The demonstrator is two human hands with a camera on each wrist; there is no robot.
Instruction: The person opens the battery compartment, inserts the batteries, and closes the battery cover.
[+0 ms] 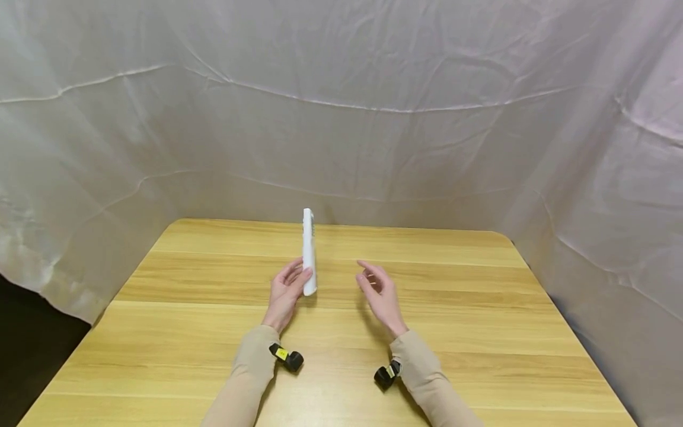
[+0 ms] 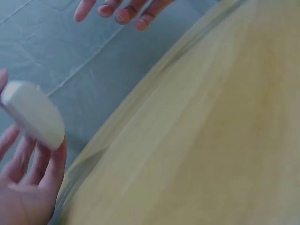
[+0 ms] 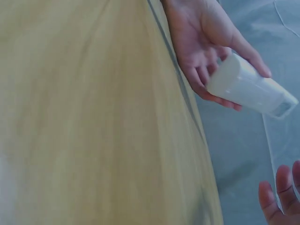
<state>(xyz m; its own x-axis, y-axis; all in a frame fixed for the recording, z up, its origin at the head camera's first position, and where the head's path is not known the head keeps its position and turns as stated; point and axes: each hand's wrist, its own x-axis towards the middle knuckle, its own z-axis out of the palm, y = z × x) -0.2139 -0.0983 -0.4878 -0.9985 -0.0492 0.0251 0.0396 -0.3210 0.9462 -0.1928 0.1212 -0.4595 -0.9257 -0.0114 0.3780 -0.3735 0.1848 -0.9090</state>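
A slim white remote control (image 1: 308, 249) stands nearly upright above the table, its narrow edge towards the head camera and small buttons showing along its right side. My left hand (image 1: 283, 296) grips its lower part, thumb on the near edge and fingers behind. In the left wrist view, the end of the remote control (image 2: 35, 112) shows between thumb and fingers. The right wrist view shows its smooth white side, with a greyish window at the far end. My right hand (image 1: 383, 296) hovers to the right, apart from it, fingers loosely bent and holding nothing.
A wood-grain table (image 1: 341, 367) lies beneath both hands. Pale grey cloth (image 1: 341, 148) hangs behind it and along both sides. Each sleeved wrist wears a small black camera (image 1: 288, 358) on a strap.
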